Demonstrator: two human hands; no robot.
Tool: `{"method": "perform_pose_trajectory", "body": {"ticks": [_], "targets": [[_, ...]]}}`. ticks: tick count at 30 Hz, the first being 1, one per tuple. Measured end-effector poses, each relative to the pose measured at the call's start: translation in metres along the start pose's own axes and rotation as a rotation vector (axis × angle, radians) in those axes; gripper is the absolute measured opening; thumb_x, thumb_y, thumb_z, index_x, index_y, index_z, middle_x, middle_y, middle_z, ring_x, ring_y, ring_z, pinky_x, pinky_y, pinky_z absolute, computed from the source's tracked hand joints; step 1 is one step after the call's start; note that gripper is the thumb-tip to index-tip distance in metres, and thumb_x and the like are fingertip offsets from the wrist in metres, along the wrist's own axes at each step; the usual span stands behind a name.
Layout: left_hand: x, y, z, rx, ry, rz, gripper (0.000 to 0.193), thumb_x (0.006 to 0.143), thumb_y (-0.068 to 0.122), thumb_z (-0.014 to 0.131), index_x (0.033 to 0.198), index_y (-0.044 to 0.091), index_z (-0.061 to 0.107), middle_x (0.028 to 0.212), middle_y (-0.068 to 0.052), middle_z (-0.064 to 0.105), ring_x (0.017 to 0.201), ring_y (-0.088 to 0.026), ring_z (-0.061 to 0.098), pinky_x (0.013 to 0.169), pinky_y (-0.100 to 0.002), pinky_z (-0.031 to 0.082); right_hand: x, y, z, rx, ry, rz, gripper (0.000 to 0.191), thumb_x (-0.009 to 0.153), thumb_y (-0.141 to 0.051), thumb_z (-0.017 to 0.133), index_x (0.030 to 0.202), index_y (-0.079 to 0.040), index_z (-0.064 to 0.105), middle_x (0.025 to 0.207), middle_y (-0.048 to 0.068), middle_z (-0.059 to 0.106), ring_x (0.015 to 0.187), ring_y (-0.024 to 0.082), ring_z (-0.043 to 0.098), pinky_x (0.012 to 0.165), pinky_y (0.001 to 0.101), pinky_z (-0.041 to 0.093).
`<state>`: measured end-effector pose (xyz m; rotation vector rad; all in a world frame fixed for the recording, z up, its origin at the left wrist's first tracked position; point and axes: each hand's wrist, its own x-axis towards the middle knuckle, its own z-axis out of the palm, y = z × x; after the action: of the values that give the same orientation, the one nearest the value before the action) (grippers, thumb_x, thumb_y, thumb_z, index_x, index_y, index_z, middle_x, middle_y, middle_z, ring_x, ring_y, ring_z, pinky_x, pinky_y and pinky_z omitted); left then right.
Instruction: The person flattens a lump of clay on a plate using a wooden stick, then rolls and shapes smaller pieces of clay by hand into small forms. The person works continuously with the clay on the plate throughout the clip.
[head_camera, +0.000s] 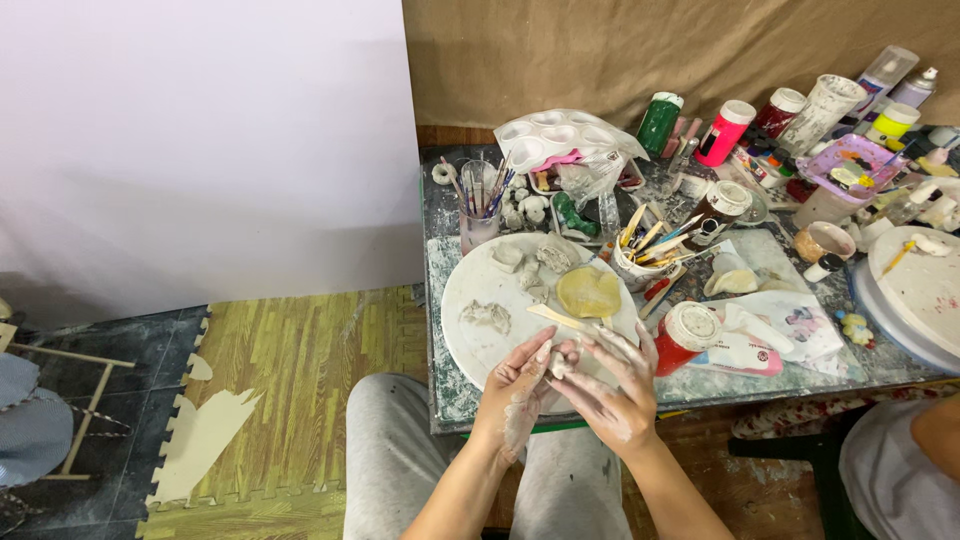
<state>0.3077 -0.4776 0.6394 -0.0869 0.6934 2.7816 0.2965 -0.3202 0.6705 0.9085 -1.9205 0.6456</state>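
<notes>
Both hands, left (520, 385) and right (615, 385), pinching small clay lump (558, 368) | still unformed | shaped pieces (530, 262) at 12 o'clock on round board (470, 345)

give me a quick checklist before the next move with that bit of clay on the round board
1. Clay piece pinched between both hands: ok.
2. Left hand and right hand both in view: ok.
3. Bare patch on the round board near the hands: ok.
4. Wooden tool lying within reach on the board: ok.
5. Red jar close beside the right hand, knock risk: not ok.
6. Clay softness: cannot tell.
</notes>
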Motion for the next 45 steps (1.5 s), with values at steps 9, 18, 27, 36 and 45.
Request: {"method": "perform_pose_trajectory", "body": {"ticks": [9,18,27,36,45], "targets": [[-0.007,0.007,0.000,0.252,0.002,0.061,0.053,0.099,0.014,0.062,0.150,0.003,0.050,0.118,-0.012,0.076,0.103,-0.013,0.070,0.090,-0.028,0.056,0.004,0.001,-0.001,0.021,-0.081,0.065,0.045,0.069,-0.014,0.091,0.110,-0.009,0.073,0.135,0.013,0.060,0.130,0.035,0.055,0.118,0.0631,0.034],[-0.008,0.016,-0.014,0.441,0.227,0.047,0.051,0.094,0.013,0.061,0.144,0.014,0.058,0.103,-0.010,0.079,0.079,-0.018,0.072,0.071,-0.034,0.060,-0.010,0.009,0.004,0.241,-0.148,0.199,0.055,0.073,-0.014,0.087,0.123,-0.007,0.066,0.140,0.017,0.059,0.135,0.034,0.052,0.118,0.0520,0.039],[0.005,0.018,-0.029,0.416,0.290,0.347,0.045,0.103,0.013,0.056,0.147,0.002,0.057,0.125,-0.015,0.070,0.107,-0.022,0.068,0.096,-0.033,0.059,0.019,0.045,0.004,-0.195,-0.447,0.418,0.039,0.088,-0.025,0.076,0.120,-0.005,0.068,0.116,0.012,0.070,0.109,0.032,0.062,0.098,0.0455,0.045],[0.001,0.007,-0.015,0.224,0.197,0.396,0.054,0.106,0.029,0.045,0.149,-0.003,0.045,0.147,-0.020,0.057,0.136,-0.027,0.056,0.116,-0.041,0.042,0.043,0.046,0.036,-0.472,-0.675,0.345,0.047,0.088,-0.049,0.074,0.107,-0.006,0.071,0.102,0.011,0.066,0.104,0.031,0.057,0.087,0.0452,0.044],[-0.009,0.000,-0.011,0.299,0.193,0.398,0.058,0.106,0.034,0.044,0.150,-0.002,0.044,0.148,-0.021,0.057,0.138,-0.027,0.056,0.118,-0.040,0.040,0.028,0.059,0.029,-0.150,-0.668,0.222,0.051,0.082,-0.045,0.073,0.121,-0.012,0.071,0.115,0.009,0.068,0.114,0.028,0.056,0.097,0.0465,0.044]]}}
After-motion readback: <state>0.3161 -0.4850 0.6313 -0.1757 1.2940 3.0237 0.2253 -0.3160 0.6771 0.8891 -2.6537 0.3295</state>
